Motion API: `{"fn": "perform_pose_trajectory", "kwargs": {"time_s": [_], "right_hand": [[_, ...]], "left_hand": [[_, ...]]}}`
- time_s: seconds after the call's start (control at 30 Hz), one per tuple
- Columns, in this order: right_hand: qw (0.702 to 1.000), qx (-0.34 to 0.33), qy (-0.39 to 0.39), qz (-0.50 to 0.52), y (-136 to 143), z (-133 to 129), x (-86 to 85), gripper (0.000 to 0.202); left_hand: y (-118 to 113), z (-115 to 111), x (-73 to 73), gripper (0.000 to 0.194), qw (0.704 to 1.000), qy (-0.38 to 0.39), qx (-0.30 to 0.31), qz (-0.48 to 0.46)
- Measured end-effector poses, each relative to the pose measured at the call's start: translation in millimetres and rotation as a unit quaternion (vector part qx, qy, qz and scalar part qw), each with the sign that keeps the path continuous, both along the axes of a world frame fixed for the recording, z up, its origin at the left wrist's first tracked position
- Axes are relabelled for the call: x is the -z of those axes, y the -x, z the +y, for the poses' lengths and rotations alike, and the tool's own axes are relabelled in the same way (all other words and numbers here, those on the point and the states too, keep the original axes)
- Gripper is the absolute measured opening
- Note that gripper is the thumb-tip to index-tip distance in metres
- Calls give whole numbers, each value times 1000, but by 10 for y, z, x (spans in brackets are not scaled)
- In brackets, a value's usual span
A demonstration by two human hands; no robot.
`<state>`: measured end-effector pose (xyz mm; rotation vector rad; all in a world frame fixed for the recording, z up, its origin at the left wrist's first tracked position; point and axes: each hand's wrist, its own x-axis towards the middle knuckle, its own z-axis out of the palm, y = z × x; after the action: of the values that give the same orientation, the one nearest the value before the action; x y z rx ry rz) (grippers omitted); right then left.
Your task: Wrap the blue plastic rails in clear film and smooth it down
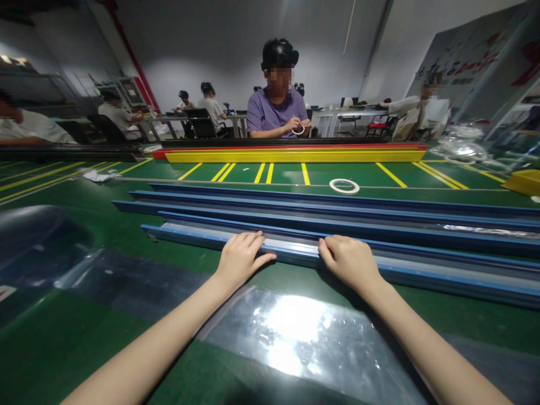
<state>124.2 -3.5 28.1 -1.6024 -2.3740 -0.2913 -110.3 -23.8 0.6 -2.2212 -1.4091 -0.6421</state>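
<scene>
A long blue channel lies across the green table in front of me, with a pale, shiny strip along its inside. My left hand grips its near wall, fingers curled over the top edge and thumb on the outer side. Further right along the same channel, my right hand is closed over the near wall, its fingertips hidden. Just behind lie more blue channels, parallel and close together. On my side, a clear plastic film lies flat under my forearms, reflecting light.
Beyond the blue channels are a white tape ring and stacked yellow and red channels. Across the table a person holds a white ring. Crumpled clear plastic sits far right; bulging plastic film lies at left.
</scene>
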Motion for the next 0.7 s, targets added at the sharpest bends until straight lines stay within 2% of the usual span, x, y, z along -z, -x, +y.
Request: {"fn": "perform_pose_trajectory", "kwargs": {"time_s": [0.37,0.57,0.7], "right_hand": [[1000,0,2,1,-1,11,1,41],[1000,0,-2,-4,-3,7,12,42],[1000,1,0,-1,-5,5,7,41]], "left_hand": [[12,16,34,37,1000,-6,6,2],[-6,0,-5,42,999,3,-21,25],[-8,-6,-14,39,1000,12,-16,15]]}}
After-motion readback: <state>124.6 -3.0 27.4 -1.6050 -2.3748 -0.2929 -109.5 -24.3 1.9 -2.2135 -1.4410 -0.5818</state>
